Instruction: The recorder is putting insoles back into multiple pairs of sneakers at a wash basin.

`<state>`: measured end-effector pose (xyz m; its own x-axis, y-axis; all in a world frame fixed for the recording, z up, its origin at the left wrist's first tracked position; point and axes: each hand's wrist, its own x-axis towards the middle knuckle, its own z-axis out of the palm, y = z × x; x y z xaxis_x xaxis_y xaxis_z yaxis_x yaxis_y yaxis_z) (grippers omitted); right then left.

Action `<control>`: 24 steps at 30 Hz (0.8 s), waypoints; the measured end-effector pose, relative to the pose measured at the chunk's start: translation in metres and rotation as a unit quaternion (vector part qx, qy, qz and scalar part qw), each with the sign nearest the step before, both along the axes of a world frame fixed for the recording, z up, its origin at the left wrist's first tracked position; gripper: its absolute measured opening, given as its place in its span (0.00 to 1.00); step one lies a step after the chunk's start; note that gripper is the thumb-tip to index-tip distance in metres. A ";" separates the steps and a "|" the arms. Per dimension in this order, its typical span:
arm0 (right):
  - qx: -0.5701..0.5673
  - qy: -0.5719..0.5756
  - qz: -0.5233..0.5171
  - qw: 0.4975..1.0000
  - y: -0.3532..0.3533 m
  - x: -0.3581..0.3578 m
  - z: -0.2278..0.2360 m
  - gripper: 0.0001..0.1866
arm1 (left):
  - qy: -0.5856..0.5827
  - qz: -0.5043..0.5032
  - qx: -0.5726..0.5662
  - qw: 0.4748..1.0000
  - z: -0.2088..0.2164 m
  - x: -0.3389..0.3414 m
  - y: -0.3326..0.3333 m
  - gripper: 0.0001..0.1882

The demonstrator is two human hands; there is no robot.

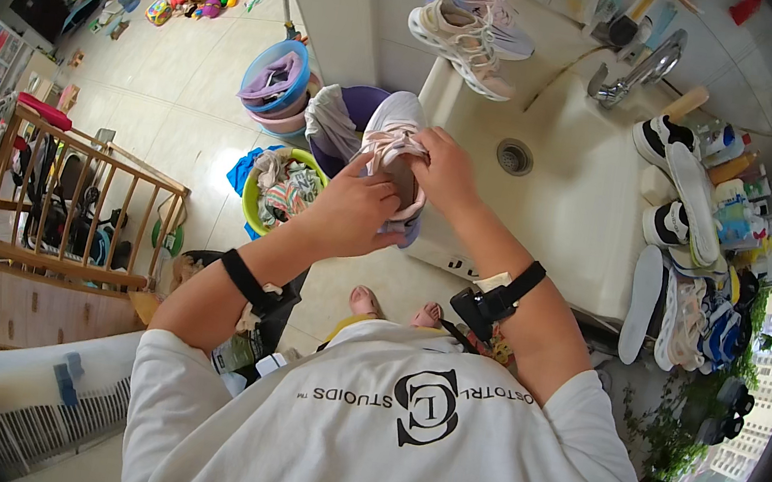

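Observation:
A pale pink and white sneaker (pixel 399 114) is held up between my two hands, its toe pointing away from me. My left hand (pixel 359 203) wraps the sneaker's left side, with fingers at the laces and opening. On the opposite side, my right hand (pixel 444 168) grips the collar near the laces, thumb and fingers closed on it. The sneaker is just left of the sink's near-left edge, over the floor and partly in front of a purple bucket (pixel 325 150).
A white sink (pixel 572 236) with a chrome faucet (pixel 638 69) lies to the right. Cream sneakers (pixel 461 41) rest on its far-left corner. Shoes and insoles (pixel 694 199) line its right ledge. Laundry basins (pixel 275 80) and a green clothes basket (pixel 254 209) stand left.

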<state>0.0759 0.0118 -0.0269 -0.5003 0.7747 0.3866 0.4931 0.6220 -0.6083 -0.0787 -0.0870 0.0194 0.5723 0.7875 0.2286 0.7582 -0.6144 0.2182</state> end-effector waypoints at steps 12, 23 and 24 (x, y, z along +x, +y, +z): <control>0.010 -0.004 0.004 1.000 -0.002 -0.002 -0.001 0.11 | 0.191 0.081 -0.224 0.952 -0.006 0.023 0.030 0.26; 0.016 -0.042 0.000 0.999 -0.002 0.008 0.008 0.11 | 0.257 0.046 -0.231 0.937 0.007 0.029 0.039 0.20; 0.011 -0.050 0.003 0.999 -0.002 0.007 0.008 0.11 | 0.252 0.045 -0.217 0.942 0.005 0.027 0.036 0.19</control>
